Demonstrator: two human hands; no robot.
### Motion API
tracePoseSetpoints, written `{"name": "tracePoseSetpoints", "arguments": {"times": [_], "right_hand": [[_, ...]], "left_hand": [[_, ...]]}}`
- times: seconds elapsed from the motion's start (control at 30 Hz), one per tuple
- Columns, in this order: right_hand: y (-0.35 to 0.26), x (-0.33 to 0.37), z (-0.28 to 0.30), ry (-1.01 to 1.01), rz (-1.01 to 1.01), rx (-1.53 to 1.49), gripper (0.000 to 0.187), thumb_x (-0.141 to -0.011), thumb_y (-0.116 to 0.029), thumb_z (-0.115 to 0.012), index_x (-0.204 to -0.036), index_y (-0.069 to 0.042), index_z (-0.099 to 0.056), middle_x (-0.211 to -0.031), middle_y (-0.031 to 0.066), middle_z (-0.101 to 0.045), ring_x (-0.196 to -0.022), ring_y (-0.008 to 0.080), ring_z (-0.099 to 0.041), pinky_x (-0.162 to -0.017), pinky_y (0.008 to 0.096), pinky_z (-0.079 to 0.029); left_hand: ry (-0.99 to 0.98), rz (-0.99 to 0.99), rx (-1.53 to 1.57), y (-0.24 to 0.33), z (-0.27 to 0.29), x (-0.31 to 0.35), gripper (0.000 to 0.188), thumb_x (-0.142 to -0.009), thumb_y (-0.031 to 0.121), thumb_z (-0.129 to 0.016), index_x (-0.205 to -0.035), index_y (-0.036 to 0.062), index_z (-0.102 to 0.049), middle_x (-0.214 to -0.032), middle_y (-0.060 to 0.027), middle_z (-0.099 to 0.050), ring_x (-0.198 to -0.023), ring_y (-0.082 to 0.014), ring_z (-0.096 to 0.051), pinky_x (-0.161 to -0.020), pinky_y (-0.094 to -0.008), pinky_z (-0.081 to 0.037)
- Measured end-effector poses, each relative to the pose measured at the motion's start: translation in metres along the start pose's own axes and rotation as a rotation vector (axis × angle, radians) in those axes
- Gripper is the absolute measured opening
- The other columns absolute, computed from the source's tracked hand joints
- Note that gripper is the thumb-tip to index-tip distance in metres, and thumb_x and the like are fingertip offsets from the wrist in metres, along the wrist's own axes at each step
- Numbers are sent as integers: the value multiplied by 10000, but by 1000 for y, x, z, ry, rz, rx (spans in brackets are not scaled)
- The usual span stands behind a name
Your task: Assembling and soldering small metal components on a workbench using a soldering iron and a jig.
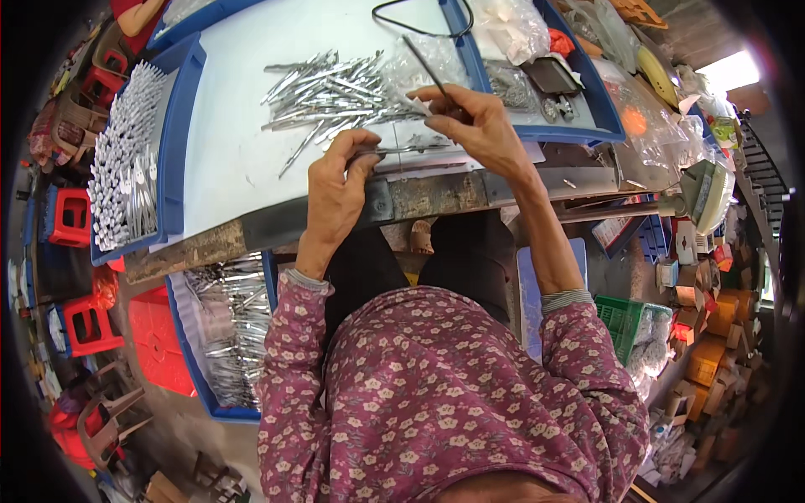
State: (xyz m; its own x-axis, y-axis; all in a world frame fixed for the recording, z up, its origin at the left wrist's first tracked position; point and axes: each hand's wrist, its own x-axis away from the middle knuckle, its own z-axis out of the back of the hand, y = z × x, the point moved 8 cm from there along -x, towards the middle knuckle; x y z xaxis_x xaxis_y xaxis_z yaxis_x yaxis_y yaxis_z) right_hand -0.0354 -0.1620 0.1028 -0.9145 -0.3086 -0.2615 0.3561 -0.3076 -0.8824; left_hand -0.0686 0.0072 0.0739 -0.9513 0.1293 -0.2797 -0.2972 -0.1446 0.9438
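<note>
My left hand (338, 180) is closed at the table's near edge, thumb and forefinger pinching a slim silvery metal piece (394, 150) that points to the right. To its right, my right hand (482, 126) grips a thin dark rod (426, 65), which slants up and to the left. Something small and pale shows by its fingertips, too unclear to name. Just beyond both hands lies a loose pile of slim silvery metal pieces (327, 88) on the white work surface (226, 126). A clear plastic bag (411, 67) rests against the pile's right side.
At the left, a blue tray (173, 134) holds many upright white-ended pieces. Another blue tray (272, 285) with metal pieces sits below the table edge. A blue tray (553, 134) at right holds bags and small parts. A black cord loop (423, 32) lies at the back. A lamp head (706, 194) juts in at right.
</note>
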Motion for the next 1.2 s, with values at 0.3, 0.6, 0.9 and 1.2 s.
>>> {"name": "tracePoseSetpoints", "arguments": {"times": [0.3,0.6,0.9,1.2], "right_hand": [[-52,38,-25,73,483,582,277,-641,39,-613,-890,-77,-580,-735,56,-560,-661,236,-545,-564,320,-445],[-62,46,-31,68,580,661,284,-610,4,-632,-878,-86,-601,-745,20,-577,-717,202,-556,-585,296,-465],[-59,52,-33,16,538,650,291,-611,0,-638,-886,-89,-611,-756,23,-577,-742,206,-554,-597,300,-467],[-32,64,-29,-118,362,558,327,-609,17,-621,-915,-99,-622,-744,35,-561,-726,238,-536,-593,331,-453]], "left_hand": [[-55,47,228,-3,-9,4,211,-823,-67,-493,-1023,-2,-509,-945,-77,-607,-846,-114,-589,-730,-228,-479],[-104,77,244,2,-10,8,205,-837,-50,-489,-1032,11,-509,-931,-62,-592,-839,-98,-578,-697,-205,-466],[-120,53,277,3,-14,13,205,-834,-51,-490,-1026,15,-518,-914,-41,-597,-834,-85,-574,-688,-191,-454],[-154,159,321,-16,-30,29,209,-853,9,-544,-1061,7,-519,-911,-32,-599,-788,-62,-544,-696,-173,-435]]}}
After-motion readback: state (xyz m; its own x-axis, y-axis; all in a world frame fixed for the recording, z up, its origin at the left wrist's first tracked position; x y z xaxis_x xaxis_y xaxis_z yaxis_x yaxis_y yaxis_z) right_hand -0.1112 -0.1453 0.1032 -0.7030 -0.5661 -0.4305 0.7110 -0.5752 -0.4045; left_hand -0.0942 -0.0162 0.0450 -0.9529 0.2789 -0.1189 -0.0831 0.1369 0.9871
